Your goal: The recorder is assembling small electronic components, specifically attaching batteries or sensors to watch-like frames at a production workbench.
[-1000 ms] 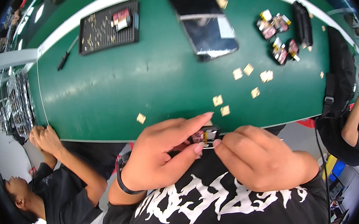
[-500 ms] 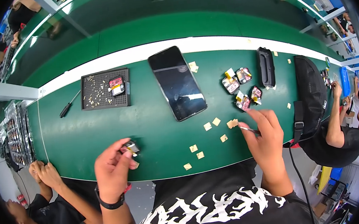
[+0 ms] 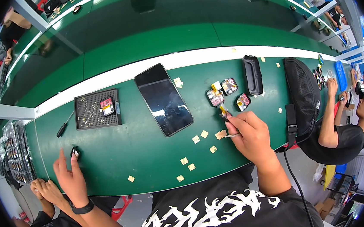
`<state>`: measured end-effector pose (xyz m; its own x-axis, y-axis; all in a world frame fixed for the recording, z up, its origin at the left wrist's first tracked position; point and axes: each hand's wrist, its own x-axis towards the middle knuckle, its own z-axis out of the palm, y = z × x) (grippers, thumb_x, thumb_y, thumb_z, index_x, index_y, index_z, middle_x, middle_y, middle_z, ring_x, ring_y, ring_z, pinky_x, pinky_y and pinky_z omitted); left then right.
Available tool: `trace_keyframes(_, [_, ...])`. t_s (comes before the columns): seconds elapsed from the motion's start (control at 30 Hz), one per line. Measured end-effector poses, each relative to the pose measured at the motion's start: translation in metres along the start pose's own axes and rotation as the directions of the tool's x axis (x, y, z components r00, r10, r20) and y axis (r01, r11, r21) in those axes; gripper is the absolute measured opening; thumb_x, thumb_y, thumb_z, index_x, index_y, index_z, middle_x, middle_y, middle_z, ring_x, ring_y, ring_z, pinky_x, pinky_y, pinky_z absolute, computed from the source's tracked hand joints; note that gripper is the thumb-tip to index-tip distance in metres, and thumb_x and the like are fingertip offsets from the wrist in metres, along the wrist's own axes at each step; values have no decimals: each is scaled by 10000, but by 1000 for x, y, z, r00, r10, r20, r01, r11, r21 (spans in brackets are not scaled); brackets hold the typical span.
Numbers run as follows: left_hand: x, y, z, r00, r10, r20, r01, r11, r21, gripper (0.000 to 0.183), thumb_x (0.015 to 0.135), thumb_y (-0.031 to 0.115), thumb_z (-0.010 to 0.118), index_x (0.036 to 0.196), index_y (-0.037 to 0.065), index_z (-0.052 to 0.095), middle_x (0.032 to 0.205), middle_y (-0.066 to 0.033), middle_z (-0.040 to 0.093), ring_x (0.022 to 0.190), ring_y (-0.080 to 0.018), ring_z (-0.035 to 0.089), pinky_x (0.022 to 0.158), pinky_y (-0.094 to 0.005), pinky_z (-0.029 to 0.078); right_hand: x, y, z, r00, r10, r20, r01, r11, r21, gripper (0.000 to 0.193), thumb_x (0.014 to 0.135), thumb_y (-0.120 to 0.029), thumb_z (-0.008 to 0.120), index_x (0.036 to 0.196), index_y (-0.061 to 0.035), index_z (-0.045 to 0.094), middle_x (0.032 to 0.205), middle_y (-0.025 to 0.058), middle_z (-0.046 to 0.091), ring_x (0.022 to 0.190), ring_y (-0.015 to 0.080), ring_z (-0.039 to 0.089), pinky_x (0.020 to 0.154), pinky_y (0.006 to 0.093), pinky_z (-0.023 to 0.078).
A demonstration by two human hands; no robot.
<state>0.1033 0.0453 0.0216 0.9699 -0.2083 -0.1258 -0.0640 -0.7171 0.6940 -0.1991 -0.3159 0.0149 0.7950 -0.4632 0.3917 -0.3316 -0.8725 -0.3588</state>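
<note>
- Head view: the left hand lies near the left end of the bench, close to its near edge. Its fingers are stretched and loosely spread, and the fingertips touch a small dark part that rests on the green surface.
- The right hand is toward the right part of the bench. Its fingers are curled together and pinch thin tweezers, whose tip is beside a small tan square.
- More tan paper squares lie scattered near the near edge, between the hands.
- Just beyond the right hand are small square parts with red and yellow labels.
- A dark phone lies face up at the middle, a black tray left of it.
- A screwdriver lies left of the tray.
</note>
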Motion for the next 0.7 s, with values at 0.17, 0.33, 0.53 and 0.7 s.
trace_keyframes(0.17, [-73, 89, 56, 796, 600, 84, -605, 791, 86, 698, 760, 115, 861, 1399, 36, 593, 1280, -129, 585, 824, -161, 608, 637, -278, 509, -7, -41, -9, 959, 259, 111, -276, 783, 557, 195, 786, 21, 826, 969, -11, 765, 850, 65, 673, 633, 88, 596, 516, 229, 456])
trace_keyframes(0.33, [-116, 128, 134, 590, 661, 464, -335, 723, -604, 786, 801, 54, 845, 1495, 43, 476, 1310, -174, 593, 1100, -272, 669, 843, -345, 618, -8, -75, -5, 916, 213, 340, -401, 458, 793, 191, 860, 6, 792, 1048, -6, 758, 928, 43, 641, 679, 44, 571, 547, 203, 444])
trace_keyframes(0.53, [-110, 126, 131, 574, 417, 705, 455, 553, -698, 678, 945, -113, 568, 1567, 3, 324, 1359, -201, 602, 1055, -145, 648, 907, -319, 570, -6, -61, -26, 874, 157, 460, -476, 470, 743, 292, 984, -64, 660, 1271, -10, 656, 985, 50, 603, 753, 87, 572, 664, 246, 479])
trace_keyframes(0.7, [-101, 127, 124, 446, 385, 808, 500, 642, -582, 607, 1000, -27, 477, 1583, 19, 315, 1322, -190, 631, 892, -94, 592, 763, -231, 517, -11, -60, -32, 861, 223, 457, -505, 482, 716, 200, 1000, -34, 632, 1192, 18, 651, 898, 73, 641, 733, 110, 600, 652, 263, 490])
